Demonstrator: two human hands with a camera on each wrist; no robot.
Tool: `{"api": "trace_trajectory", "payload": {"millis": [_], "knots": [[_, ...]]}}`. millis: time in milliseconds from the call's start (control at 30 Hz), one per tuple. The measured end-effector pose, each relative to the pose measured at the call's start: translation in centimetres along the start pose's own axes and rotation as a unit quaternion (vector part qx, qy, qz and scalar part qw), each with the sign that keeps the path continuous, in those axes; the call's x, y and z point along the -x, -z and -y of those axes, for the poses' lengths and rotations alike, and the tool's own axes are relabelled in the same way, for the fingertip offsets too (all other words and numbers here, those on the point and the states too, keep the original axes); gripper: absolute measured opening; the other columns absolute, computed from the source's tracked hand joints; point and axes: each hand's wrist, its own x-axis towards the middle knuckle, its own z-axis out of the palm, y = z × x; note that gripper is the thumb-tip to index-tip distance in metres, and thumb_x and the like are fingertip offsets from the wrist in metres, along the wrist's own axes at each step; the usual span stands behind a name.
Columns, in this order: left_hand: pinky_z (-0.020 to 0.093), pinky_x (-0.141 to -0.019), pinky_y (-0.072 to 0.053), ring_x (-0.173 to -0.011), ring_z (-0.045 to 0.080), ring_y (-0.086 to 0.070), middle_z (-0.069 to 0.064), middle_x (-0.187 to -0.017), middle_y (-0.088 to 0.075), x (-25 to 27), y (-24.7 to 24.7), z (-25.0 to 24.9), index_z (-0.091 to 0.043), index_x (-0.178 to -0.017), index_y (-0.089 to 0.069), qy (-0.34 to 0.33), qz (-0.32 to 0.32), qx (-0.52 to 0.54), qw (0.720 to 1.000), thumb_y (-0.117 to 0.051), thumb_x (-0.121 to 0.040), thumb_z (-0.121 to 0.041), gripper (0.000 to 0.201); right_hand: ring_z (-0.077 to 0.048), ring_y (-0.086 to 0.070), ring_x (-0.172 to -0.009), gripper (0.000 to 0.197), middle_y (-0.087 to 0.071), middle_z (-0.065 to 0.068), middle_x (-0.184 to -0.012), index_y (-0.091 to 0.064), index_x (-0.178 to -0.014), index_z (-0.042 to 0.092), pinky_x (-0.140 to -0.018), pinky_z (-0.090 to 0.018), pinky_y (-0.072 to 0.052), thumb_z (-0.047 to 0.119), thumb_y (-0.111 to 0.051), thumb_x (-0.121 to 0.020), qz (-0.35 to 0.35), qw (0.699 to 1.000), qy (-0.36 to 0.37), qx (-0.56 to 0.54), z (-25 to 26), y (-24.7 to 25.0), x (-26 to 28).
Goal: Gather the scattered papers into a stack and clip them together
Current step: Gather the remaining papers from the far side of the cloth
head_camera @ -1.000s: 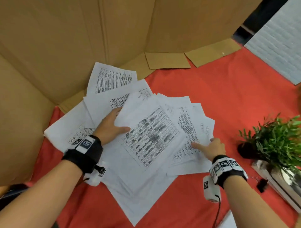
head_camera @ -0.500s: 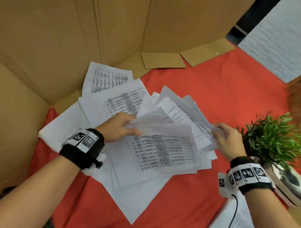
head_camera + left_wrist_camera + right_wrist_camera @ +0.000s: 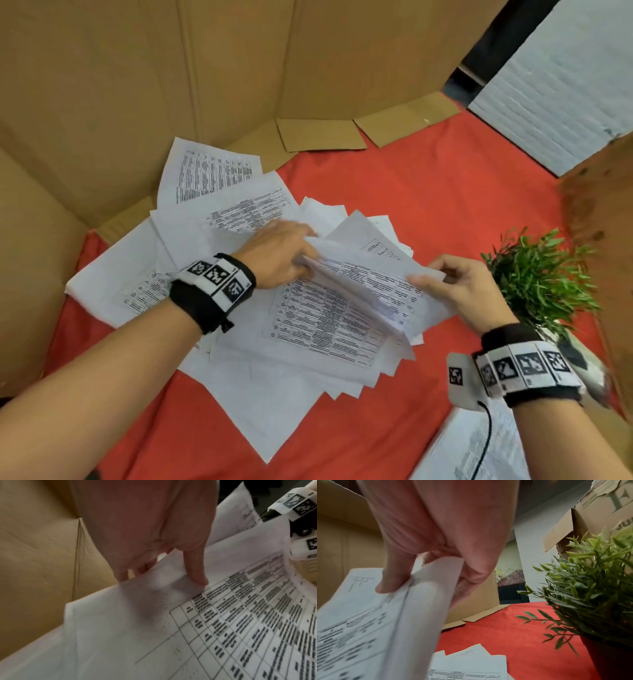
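Several printed white papers (image 3: 315, 329) lie fanned and overlapping on the red cloth (image 3: 428, 205). My left hand (image 3: 284, 257) pinches the left edge of a lifted bundle of sheets (image 3: 352, 274); in the left wrist view its thumb (image 3: 195, 573) lies on top and the fingers go under the paper (image 3: 154, 601). My right hand (image 3: 455, 284) grips the bundle's right edge, and in the right wrist view its thumb (image 3: 393, 577) and fingers pinch the folded sheets (image 3: 423, 601). More sheets (image 3: 212, 174) lie loose at the back left. No clip is visible.
Cardboard walls (image 3: 205, 68) close in the back and left. A green potted plant (image 3: 541, 277) stands just right of my right hand. Another printed sheet (image 3: 479, 445) lies at the bottom right under my forearm. A white panel (image 3: 555, 85) leans at the far right.
Both hands went from pressing flat on the spread papers to gripping a bundle at each side and lifting it. The right hand has moved right, toward the plant.
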Motion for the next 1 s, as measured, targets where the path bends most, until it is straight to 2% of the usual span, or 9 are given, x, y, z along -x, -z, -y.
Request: {"api": "trace_trajectory", "payload": {"millis": [67, 200, 333, 433, 567, 633, 733, 900, 1000], "knots": [[0.028, -0.070, -0.041, -0.092, 0.019, -0.063, -0.008, -0.086, -0.064, -0.3, 0.0, -0.1, -0.030, -0.088, -0.071, 0.033, 0.027, 0.032, 0.999, -0.070, -0.085, -0.036, 0.006, -0.005, -0.056, -0.058, 0.022, -0.066, 0.004, -0.063, -0.064, -0.073, -0.001, -0.055, -0.017, -0.045, 0.014, -0.079, -0.079, -0.034, 0.999, 0.019, -0.007, 0.0, 0.0, 0.0], [0.026, -0.058, -0.040, -0.065, 0.014, -0.058, -0.007, -0.065, -0.061, 0.3, -1.0, 1.3, -0.023, -0.078, -0.070, 0.088, 0.031, 0.125, 0.988, -0.074, -0.083, -0.033, 0.012, 0.001, -0.057, -0.055, 0.010, -0.066, 0.009, -0.060, -0.067, -0.079, 0.001, -0.054, -0.012, -0.047, 0.008, -0.072, -0.085, -0.112, 0.992, 0.007, -0.049, -0.4, 1.0, 0.0], [0.032, -0.069, -0.049, -0.076, 0.023, -0.068, 0.006, -0.081, -0.072, 1.5, -2.3, 3.6, -0.017, -0.086, -0.073, 0.146, 0.005, 0.272, 0.951, -0.079, -0.079, -0.028, 0.014, -0.011, -0.069, -0.069, 0.007, -0.070, -0.004, -0.077, -0.068, -0.090, 0.006, -0.063, -0.022, -0.056, 0.011, -0.072, -0.086, -0.097, 0.992, -0.061, -0.046, -2.2, 1.5, 0.0], [0.033, -0.081, -0.053, -0.087, 0.013, -0.072, 0.001, -0.097, -0.075, 2.1, -3.6, 4.7, -0.021, -0.098, -0.070, 0.193, -0.023, 0.392, 0.899, -0.079, -0.079, -0.016, 0.021, -0.021, -0.068, -0.077, 0.033, -0.068, -0.007, -0.092, -0.063, -0.110, 0.006, -0.061, -0.029, -0.053, 0.030, -0.071, -0.088, -0.108, 0.978, -0.175, 0.018, -5.7, -0.7, 0.2], [0.032, -0.080, -0.048, -0.097, 0.025, -0.059, 0.007, -0.110, -0.058, 2.8, -5.5, 4.9, -0.013, -0.120, -0.040, 0.364, -0.138, 0.454, 0.802, -0.078, -0.078, -0.004, 0.057, -0.022, -0.057, -0.067, 0.031, -0.061, -0.011, -0.084, -0.058, -0.092, 0.006, -0.058, -0.028, -0.043, 0.036, -0.063, -0.093, -0.058, 0.944, -0.320, -0.053, -9.1, -6.4, 1.9], [0.030, -0.084, -0.044, -0.099, 0.023, -0.055, 0.008, -0.112, -0.055, 3.5, -6.1, 5.1, -0.008, -0.124, -0.043, 0.432, -0.151, 0.441, 0.772, -0.079, -0.076, -0.005, 0.060, -0.022, -0.062, -0.065, 0.028, -0.065, -0.010, -0.083, -0.058, -0.100, 0.007, -0.064, -0.036, -0.052, 0.032, -0.066, -0.092, -0.061, 0.946, -0.309, -0.070, -10.3, -8.9, 2.2], [0.032, -0.089, -0.048, -0.099, 0.023, -0.063, 0.011, -0.114, -0.068, 4.3, -6.8, 5.1, -0.009, -0.116, -0.063, 0.409, -0.088, 0.479, 0.771, -0.075, -0.080, -0.002, 0.039, -0.029, -0.066, -0.070, 0.013, -0.068, -0.007, -0.075, -0.061, -0.095, 0.012, -0.078, -0.048, -0.057, 0.021, -0.069, -0.090, -0.057, 0.966, -0.253, -0.022, -10.7, -10.8, 1.8], [0.044, -0.097, -0.051, -0.103, 0.027, -0.066, 0.011, -0.115, -0.069, 5.2, -7.1, 5.1, -0.011, -0.118, -0.064, 0.383, -0.122, 0.518, 0.755, -0.070, -0.081, 0.005, 0.040, -0.023, -0.059, -0.062, 0.037, -0.062, 0.000, -0.060, -0.057, -0.060, 0.013, -0.068, -0.033, -0.050, 0.036, -0.072, -0.086, -0.007, 0.963, -0.264, 0.055, -9.7, -11.2, 1.1], [0.039, -0.090, -0.053, -0.098, 0.027, -0.067, 0.011, -0.109, -0.070, 6.3, -6.6, 6.9, -0.005, -0.120, -0.065, 0.409, -0.185, 0.517, 0.729, -0.071, -0.084, -0.005, 0.036, -0.019, -0.051, -0.072, 0.043, -0.055, 0.000, -0.072, -0.052, -0.072, 0.019, -0.067, -0.029, -0.037, 0.058, -0.067, -0.082, -0.086, 0.950, -0.272, 0.126, -9.5, -9.4, -0.6]]}}
